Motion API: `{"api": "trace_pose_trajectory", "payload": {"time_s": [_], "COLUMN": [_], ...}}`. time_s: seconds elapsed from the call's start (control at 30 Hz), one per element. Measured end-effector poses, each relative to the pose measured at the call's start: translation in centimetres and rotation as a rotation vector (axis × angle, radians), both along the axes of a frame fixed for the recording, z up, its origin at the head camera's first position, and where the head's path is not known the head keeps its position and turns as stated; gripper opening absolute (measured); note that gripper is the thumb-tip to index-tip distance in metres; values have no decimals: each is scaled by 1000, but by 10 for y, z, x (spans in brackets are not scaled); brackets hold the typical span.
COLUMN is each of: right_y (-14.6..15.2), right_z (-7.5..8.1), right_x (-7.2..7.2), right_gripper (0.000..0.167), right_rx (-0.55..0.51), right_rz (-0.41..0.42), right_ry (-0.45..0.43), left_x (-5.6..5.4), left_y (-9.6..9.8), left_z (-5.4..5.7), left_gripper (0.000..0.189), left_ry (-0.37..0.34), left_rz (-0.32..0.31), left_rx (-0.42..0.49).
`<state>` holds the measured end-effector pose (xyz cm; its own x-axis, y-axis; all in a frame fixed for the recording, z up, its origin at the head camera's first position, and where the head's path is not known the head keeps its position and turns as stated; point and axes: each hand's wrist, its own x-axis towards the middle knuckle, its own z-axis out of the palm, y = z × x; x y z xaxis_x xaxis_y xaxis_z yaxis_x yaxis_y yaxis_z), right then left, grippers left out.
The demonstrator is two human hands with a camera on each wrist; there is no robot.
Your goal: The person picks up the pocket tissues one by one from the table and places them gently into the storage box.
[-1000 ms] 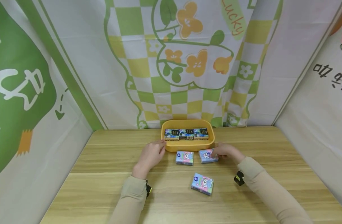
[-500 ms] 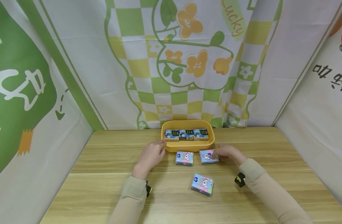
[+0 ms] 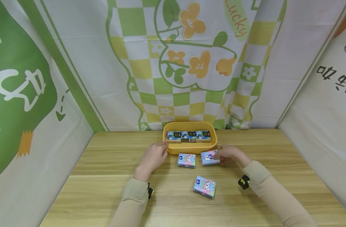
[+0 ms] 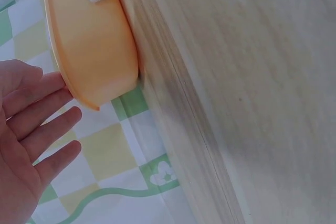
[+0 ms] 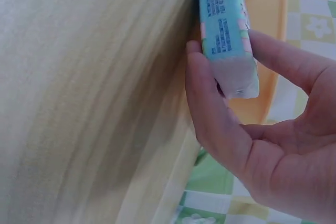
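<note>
In the head view, my left hand (image 3: pixel 152 157) is at the left front corner of a yellow tray (image 3: pixel 190 148). The left wrist view shows its fingers extended, the fingertips touching the tray's rim (image 4: pixel 62 72). My right hand (image 3: pixel 232 153) pinches a blue-and-pink pocket tissue pack (image 3: pixel 208 158) between thumb and fingers, just before the tray's right front. Up close in the right wrist view, the same tissue pack (image 5: pixel 223 30) shows its printed side and pale end. Two similar tissue packs lie on the table, one left of it (image 3: pixel 187 160), one nearer me (image 3: pixel 205 187).
Inside the tray, three dark blue printed packs (image 3: pixel 188 136) stand in a row. A wooden table (image 3: pixel 104 164) carries everything, with a checked curtain (image 3: pixel 173 97) hanging right behind it. White printed cloth walls (image 3: pixel 317 119) close in both sides.
The right hand has nudged the held tissue pack slightly, first right, then back left and a little toward the tray. The left hand and the other packs stay where they were.
</note>
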<state>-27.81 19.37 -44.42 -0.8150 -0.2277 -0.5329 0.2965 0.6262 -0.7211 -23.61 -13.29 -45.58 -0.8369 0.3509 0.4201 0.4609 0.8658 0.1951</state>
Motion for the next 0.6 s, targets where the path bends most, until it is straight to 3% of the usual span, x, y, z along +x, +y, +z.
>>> {"api": "trace_pose_trajectory", "payload": {"time_s": [0.27, 0.6], "right_y": [-2, -2], "right_z": [11, 22], "right_x": [2, 5], "right_gripper": [25, 29], "right_rx": [-29, 30], "right_rz": [65, 109], "right_ry": [46, 101], "left_x": [1, 1], "left_y": [1, 0], "left_z": [2, 1], "left_gripper": [25, 25], "left_ry": [-19, -16], "left_rz": [2, 5], "left_rx": [8, 1]}}
